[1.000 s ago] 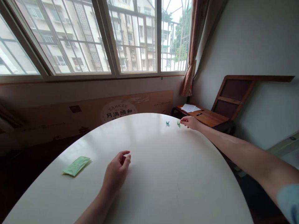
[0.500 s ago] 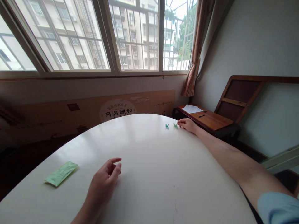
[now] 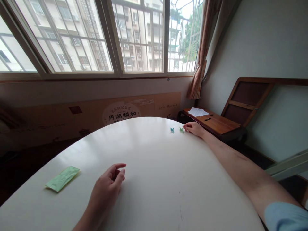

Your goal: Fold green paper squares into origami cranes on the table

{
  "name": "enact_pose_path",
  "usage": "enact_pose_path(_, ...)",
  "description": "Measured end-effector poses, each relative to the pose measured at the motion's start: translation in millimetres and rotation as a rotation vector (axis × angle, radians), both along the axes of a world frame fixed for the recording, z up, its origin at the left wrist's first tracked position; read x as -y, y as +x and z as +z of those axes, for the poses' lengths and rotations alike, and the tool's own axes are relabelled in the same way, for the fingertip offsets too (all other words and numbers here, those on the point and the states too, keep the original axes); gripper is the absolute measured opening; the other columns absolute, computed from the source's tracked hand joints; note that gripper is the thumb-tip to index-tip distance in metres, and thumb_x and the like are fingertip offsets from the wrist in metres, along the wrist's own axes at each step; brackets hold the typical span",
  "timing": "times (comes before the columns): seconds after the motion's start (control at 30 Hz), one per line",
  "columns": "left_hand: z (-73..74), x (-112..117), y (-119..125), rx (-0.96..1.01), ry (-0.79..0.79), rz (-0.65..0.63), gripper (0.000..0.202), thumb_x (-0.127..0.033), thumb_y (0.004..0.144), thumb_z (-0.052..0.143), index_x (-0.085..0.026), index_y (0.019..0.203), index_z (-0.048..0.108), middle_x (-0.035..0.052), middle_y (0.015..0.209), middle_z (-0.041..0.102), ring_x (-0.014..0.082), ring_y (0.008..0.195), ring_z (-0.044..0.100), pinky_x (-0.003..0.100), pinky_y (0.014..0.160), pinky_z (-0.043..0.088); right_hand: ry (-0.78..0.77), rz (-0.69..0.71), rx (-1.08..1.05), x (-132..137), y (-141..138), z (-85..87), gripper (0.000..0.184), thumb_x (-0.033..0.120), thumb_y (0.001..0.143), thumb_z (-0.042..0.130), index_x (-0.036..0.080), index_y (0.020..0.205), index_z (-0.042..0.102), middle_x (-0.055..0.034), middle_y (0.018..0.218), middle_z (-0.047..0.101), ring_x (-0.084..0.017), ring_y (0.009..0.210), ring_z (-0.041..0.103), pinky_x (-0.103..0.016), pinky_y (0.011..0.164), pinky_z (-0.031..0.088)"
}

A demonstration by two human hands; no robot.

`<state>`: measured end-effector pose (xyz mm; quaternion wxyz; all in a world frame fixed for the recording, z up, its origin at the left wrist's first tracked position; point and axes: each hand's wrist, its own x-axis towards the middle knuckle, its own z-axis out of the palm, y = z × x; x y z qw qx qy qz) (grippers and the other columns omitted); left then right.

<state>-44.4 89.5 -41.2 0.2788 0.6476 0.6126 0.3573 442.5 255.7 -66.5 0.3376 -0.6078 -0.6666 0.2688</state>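
Note:
At the far right part of the white round table (image 3: pixel 154 150), my right hand (image 3: pixel 194 129) reaches out with its fingertips closed at the edge of a small green paper crane (image 3: pixel 181 130). Just left of it stands a blue paper crane (image 3: pixel 172 130), apart from the hand. My left hand (image 3: pixel 108 184) rests near the front of the table, thumb and forefinger apart, the other fingers loosely curled and nothing held. A flat, light green packet (image 3: pixel 62 179) lies to the left of that hand, untouched.
Behind the table a long printed cardboard panel (image 3: pixel 154 104) leans under the barred window (image 3: pixel 141 38). To the right, a wooden bench (image 3: pixel 222 124) bears white papers (image 3: pixel 197 112) and a small dark item (image 3: pixel 207 119). A curtain (image 3: pixel 197 80) hangs beside the window.
My right hand and the green crane have shifted very slightly to the right. My left hand stays almost in place. The blue crane has not moved.

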Motion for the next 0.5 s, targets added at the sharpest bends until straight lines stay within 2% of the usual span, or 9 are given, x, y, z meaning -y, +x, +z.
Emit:
enact_pose_path(0.17, 1.9, 1.0, 2.0, -0.013, 0.015, 0.008, 0.045, -0.056, 0.083, 0.053, -0.02, 0.106, 0.067, -0.0004, 0.068, 0.063, 0.0181, 0.054, 0.056, 0.026, 0.048, 0.041, 0.0, -0.043, -0.03, 0.9, 0.3, -0.9, 0.03, 0.033, 0.098, 0.061, 0.018, 0.125, 0.06, -0.0096, 0.126, 0.062, -0.024, 0.105, 0.065, -0.044, 0.088, 0.056)
enact_pose_path(0.33, 5.7, 2.6, 4.9, -0.012, 0.026, 0.01, 0.042, -0.053, 0.083, 0.052, -0.02, 0.104, 0.068, -0.0018, 0.065, 0.063, 0.0165, 0.048, 0.053, 0.026, 0.046, 0.039, 0.008, -0.173, -0.051, 0.0, -0.9, -3.3, 0.032, 0.032, 0.098, 0.062, 0.017, 0.126, 0.059, -0.01, 0.126, 0.062, -0.024, 0.105, 0.065, -0.044, 0.088, 0.056)
enact_pose_path(0.5, 13.8, 7.1, 8.3, -0.127, 0.107, 0.004, 0.034, -0.042, 0.083, 0.049, -0.019, 0.09, 0.072, -0.0004, 0.061, 0.065, 0.019, 0.054, 0.06, 0.027, 0.053, 0.042, 0.032, -0.293, -0.022, 8.3, -9.9, 1.2, 0.032, 0.033, 0.098, 0.061, 0.017, 0.126, 0.06, -0.0097, 0.126, 0.062, -0.024, 0.105, 0.065, -0.044, 0.088, 0.056)
